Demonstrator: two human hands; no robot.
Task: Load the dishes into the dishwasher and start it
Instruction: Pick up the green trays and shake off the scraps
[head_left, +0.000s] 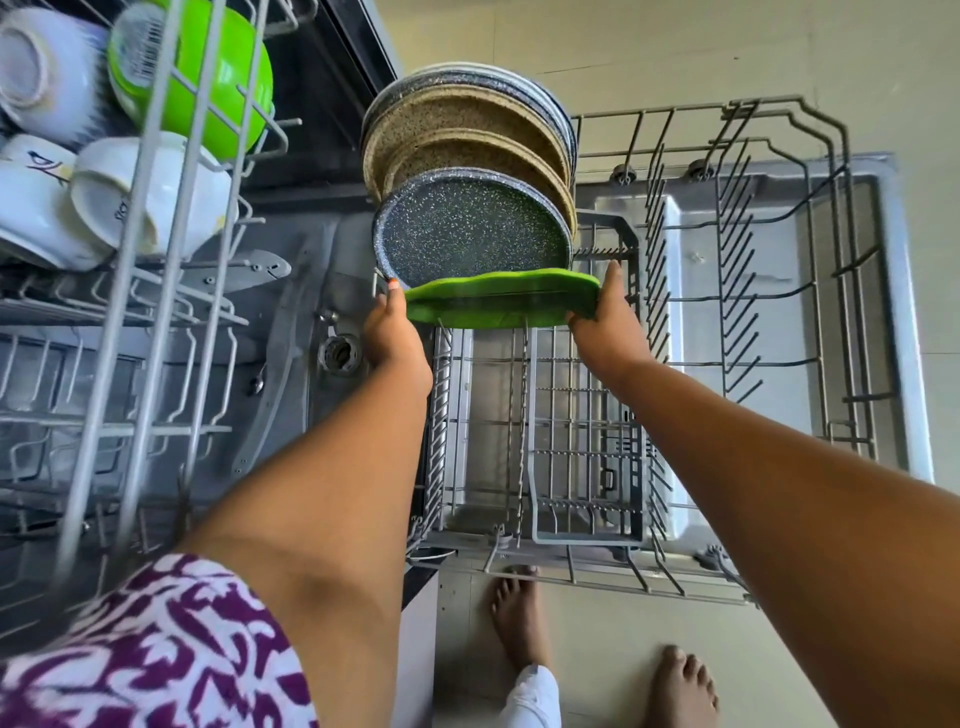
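A green plate (498, 301) with a wavy rim is held edge-on over the pulled-out lower rack (779, 332) of the dishwasher. My left hand (395, 338) grips its left edge and my right hand (605, 327) grips its right edge. Just behind it stand several plates on edge in the rack: a dark speckled plate (467, 228) nearest, tan speckled plates (457, 135) behind, more dark-rimmed ones at the back. The upper rack (156, 218) at the left holds white bowls (145, 192) and a green bowl (228, 78).
A grey cutlery basket (587, 467) sits in the lower rack near its front. The rack's right half has bare tines over the open door (904, 312). My bare feet (519, 618) stand on the beige floor before the rack. The spray arm (249, 270) shows inside the tub.
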